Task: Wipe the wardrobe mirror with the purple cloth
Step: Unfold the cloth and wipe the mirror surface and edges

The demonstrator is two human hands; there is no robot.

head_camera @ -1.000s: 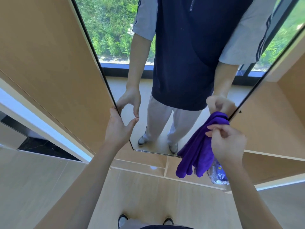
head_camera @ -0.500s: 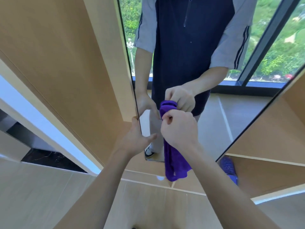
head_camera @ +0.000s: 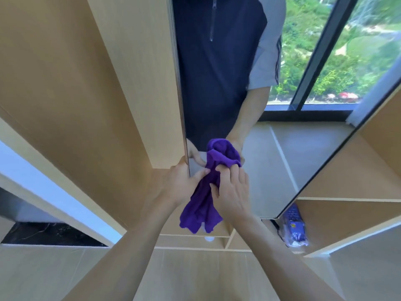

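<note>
Purple cloth [head_camera: 206, 192] hangs bunched against the lower left corner of the wardrobe mirror [head_camera: 271, 159], its long axis running up and down, top wad pressed to the glass and loose tail drooping past the mirror's bottom edge. The right hand [head_camera: 232, 192] grips its upper part, fingers curled into the fabric. The left hand [head_camera: 184, 183] clasps the mirror's left edge, thumb touching the cloth. The mirror's top is cut off; its reflection shows a dark-vested torso and a window. A blue packet [head_camera: 295, 231] near the mirror's lower right corner is blurred.
</note>
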